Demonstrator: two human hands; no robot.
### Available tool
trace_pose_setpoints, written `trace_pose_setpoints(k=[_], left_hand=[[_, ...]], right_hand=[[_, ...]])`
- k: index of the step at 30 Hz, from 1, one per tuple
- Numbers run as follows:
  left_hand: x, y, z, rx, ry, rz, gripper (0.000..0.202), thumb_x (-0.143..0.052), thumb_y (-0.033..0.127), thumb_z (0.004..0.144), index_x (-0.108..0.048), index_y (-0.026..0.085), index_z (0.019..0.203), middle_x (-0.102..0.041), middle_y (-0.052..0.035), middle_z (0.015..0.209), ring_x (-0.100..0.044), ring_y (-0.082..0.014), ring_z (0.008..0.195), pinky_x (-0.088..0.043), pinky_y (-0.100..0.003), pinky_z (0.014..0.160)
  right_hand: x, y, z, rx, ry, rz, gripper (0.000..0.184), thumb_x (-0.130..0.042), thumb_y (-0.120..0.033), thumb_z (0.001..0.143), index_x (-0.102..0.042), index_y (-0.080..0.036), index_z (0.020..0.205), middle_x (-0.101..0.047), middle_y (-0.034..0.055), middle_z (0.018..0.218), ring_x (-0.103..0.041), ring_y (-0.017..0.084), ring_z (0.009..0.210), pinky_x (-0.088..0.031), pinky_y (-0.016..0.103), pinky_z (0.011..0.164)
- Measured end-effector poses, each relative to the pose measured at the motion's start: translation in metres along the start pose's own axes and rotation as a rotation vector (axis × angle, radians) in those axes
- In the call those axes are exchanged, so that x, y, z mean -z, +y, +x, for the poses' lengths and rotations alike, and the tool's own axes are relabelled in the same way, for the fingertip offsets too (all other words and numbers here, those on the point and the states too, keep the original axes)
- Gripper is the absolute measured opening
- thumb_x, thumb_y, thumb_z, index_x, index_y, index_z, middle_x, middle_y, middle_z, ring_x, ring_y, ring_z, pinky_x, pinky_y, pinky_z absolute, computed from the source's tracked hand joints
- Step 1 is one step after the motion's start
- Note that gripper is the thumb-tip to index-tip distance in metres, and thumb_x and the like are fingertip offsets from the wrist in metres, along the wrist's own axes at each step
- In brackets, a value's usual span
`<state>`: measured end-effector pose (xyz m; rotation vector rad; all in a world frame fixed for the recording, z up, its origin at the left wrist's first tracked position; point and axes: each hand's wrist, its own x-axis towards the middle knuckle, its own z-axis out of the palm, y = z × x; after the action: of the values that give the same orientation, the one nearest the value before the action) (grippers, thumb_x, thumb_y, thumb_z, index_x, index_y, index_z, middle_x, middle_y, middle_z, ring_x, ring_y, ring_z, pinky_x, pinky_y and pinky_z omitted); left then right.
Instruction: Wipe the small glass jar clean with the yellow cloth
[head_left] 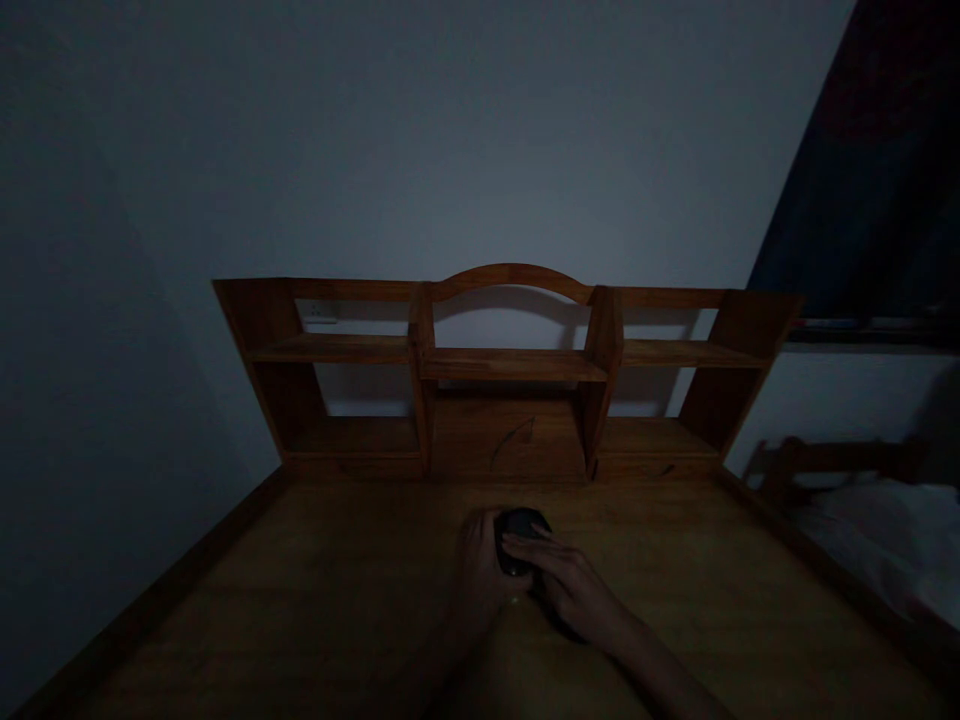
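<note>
A dark, rounded object that looks like a computer mouse (508,556) is between my hands, above the middle of the desk. My left hand (478,560) is closed around its left side, with the fingers partly in shadow. From the right, my right hand (566,575) lays its fingers across the front of the mouse, gripping it together with the left. Below my right palm a dark patch shows, and I cannot tell whether it is shadow or another thing. The light is dim, so finer detail on the mouse is lost.
The wooden desk (337,570) has raised edges left and right. Along its back stands a wooden shelf unit (510,365) with several compartments, against a pale wall (480,150). To the right are a pale cloth or bag (892,535), a wooden rail (847,457) and a dark window (877,180).
</note>
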<state>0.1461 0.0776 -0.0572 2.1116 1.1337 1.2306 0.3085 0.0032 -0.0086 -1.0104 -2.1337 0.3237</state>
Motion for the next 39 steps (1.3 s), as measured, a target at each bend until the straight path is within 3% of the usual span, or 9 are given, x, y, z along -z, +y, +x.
trace_pose_setpoints(k=[13, 16, 21, 29, 34, 39], left_hand=[[-0.001, -0.004, 0.001, 0.001, -0.005, 0.104, 0.064, -0.076, 0.033, 0.056, -0.051, 0.019, 0.113, -0.06, -0.0109, 0.106, -0.057, -0.0311, 0.103, -0.045, -0.047, 0.089], [0.0, -0.007, 0.003, -0.003, 0.023, 0.076, 0.064, -0.078, 0.039, 0.056, -0.052, 0.018, 0.111, -0.061, -0.0106, 0.106, -0.058, -0.0299, 0.102, -0.046, -0.045, 0.088], [0.001, -0.006, 0.004, -0.022, 0.025, 0.042, 0.062, -0.077, 0.042, 0.059, -0.052, 0.018, 0.11, -0.061, -0.0104, 0.105, -0.059, -0.0278, 0.097, -0.048, -0.042, 0.084], [-0.002, -0.001, 0.002, -0.033, 0.026, 0.111, 0.057, -0.077, 0.039, 0.054, -0.053, 0.019, 0.101, -0.062, -0.01, 0.098, -0.06, -0.029, 0.093, -0.048, -0.043, 0.082], [-0.003, -0.001, 0.002, -0.045, 0.045, 0.091, 0.061, -0.077, 0.037, 0.053, -0.052, 0.018, 0.105, -0.061, -0.0102, 0.101, -0.059, -0.0286, 0.096, -0.048, -0.043, 0.083], [-0.003, 0.005, 0.0, -0.05, 0.029, 0.087, 0.063, -0.078, 0.036, 0.052, -0.051, 0.018, 0.106, -0.061, -0.0109, 0.104, -0.058, -0.0297, 0.099, -0.048, -0.045, 0.087]], right_hand=[[-0.007, 0.011, -0.006, -0.006, 0.167, -0.003, 0.053, -0.041, -0.003, 0.083, -0.065, -0.029, 0.122, -0.067, 0.0015, 0.12, -0.062, 0.02, 0.114, -0.051, 0.043, 0.1], [-0.005, 0.011, -0.006, -0.054, 0.149, -0.029, 0.057, -0.039, -0.002, 0.082, -0.06, -0.028, 0.128, -0.061, 0.0028, 0.129, -0.057, 0.02, 0.121, -0.048, 0.044, 0.103], [-0.01, 0.018, -0.007, -0.118, 0.118, -0.09, 0.064, -0.039, -0.001, 0.082, -0.048, -0.028, 0.14, -0.039, 0.0021, 0.149, -0.039, 0.022, 0.136, -0.038, 0.048, 0.112], [-0.013, 0.019, -0.007, -0.176, 0.065, -0.078, 0.078, -0.04, 0.003, 0.076, -0.034, -0.027, 0.148, -0.03, 0.0023, 0.154, -0.03, 0.021, 0.141, -0.031, 0.047, 0.116], [-0.012, 0.019, -0.008, -0.166, 0.073, -0.06, 0.08, -0.038, 0.003, 0.076, -0.028, -0.025, 0.15, -0.031, 0.0028, 0.153, -0.03, 0.02, 0.141, -0.03, 0.047, 0.116], [-0.013, 0.024, -0.01, -0.176, 0.134, -0.078, 0.073, -0.039, 0.001, 0.076, -0.041, -0.023, 0.144, -0.044, 0.0035, 0.146, -0.041, 0.021, 0.135, -0.037, 0.046, 0.113]])
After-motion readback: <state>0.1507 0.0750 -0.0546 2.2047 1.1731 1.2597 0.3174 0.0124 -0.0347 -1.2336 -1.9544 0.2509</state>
